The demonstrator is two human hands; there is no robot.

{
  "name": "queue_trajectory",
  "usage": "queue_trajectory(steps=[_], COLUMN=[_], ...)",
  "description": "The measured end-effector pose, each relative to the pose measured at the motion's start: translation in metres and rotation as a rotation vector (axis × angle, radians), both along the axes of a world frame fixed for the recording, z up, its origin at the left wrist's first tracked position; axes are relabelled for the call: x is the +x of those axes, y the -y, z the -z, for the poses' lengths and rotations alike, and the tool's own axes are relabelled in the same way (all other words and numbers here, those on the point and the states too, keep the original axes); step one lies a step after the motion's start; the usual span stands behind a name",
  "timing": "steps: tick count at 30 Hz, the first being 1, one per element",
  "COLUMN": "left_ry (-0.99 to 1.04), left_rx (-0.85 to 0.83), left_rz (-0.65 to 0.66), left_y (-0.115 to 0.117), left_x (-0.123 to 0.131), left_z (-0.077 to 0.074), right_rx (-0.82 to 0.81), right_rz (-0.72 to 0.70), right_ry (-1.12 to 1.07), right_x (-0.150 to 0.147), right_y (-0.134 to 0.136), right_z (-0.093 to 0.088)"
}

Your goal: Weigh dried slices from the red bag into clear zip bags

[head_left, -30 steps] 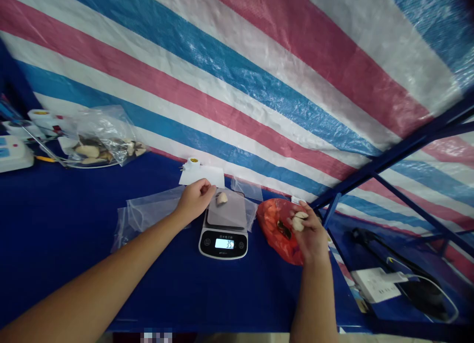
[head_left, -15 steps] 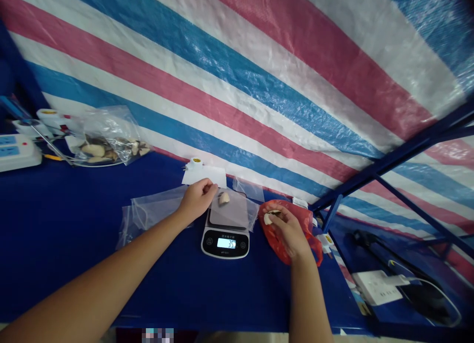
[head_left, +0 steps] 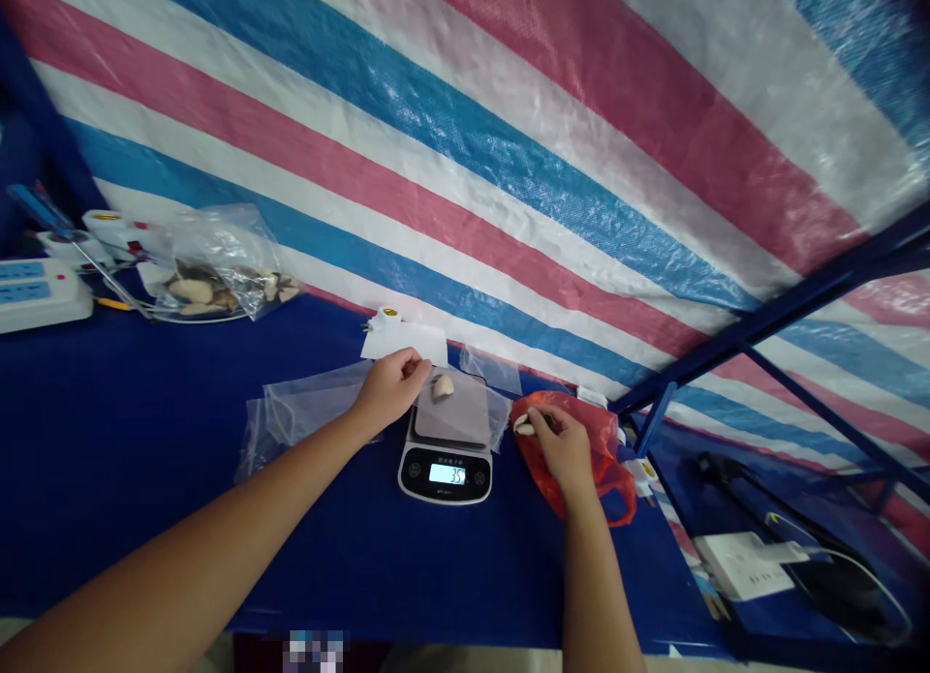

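Note:
On a kitchen scale [head_left: 446, 474], whose lit display seems to read 3.5, lies a small pale mushroom piece [head_left: 443, 387]. A thin clear plastic bag [head_left: 498, 416] spreads over the weighing plate and past its right side. At the plate's left edge, my left hand [head_left: 396, 387] is closed, its thumb and fingertips pinched at the plastic. My right hand [head_left: 567, 450] is over a red plastic bag [head_left: 542, 465], gripping a pale mushroom piece [head_left: 524, 425] with dark parts. The palm hides some of what it holds.
More clear bags [head_left: 309, 402] lie left of the scale. Behind it are a white paper [head_left: 407, 344] and a plug adapter [head_left: 385, 318]. A bag of mushroom pieces [head_left: 225, 276] and a power strip [head_left: 44, 295] sit back left. A blue metal frame [head_left: 654, 419] stands at right.
My right hand has turned slightly, and the piece in its fingers now shows more edge-on. My left hand stays by the plate, and the display reading looks the same.

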State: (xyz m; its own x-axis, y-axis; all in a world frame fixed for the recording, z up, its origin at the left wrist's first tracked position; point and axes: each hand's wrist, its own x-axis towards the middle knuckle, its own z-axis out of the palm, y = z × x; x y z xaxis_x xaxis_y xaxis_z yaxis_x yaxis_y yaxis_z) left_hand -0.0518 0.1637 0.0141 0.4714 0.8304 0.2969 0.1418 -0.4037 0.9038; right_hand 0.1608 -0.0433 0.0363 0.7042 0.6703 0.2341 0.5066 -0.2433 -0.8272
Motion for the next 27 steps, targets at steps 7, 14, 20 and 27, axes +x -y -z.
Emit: queue_trajectory(steps=[7, 14, 20, 27], left_ry=[-0.022, -0.049, -0.094, -0.114], left_rx=[0.013, 0.031, 0.083, 0.094], left_rz=[0.014, 0.059, 0.078, 0.081], left_y=[0.0, 0.004, 0.007, 0.007], left_x=[0.001, 0.001, 0.001, 0.001], left_z=[0.001, -0.002, -0.004, -0.003], right_rx=[-0.026, 0.016, 0.03, 0.02], right_rz=[0.011, 0.027, -0.08, -0.111], right_ry=[-0.033, -0.134, -0.365, -0.61], right_x=[0.002, -0.007, -0.017, -0.031], right_y=[0.0, -0.004, -0.012, -0.017], right_z=[0.004, -0.001, 0.001, -0.007])
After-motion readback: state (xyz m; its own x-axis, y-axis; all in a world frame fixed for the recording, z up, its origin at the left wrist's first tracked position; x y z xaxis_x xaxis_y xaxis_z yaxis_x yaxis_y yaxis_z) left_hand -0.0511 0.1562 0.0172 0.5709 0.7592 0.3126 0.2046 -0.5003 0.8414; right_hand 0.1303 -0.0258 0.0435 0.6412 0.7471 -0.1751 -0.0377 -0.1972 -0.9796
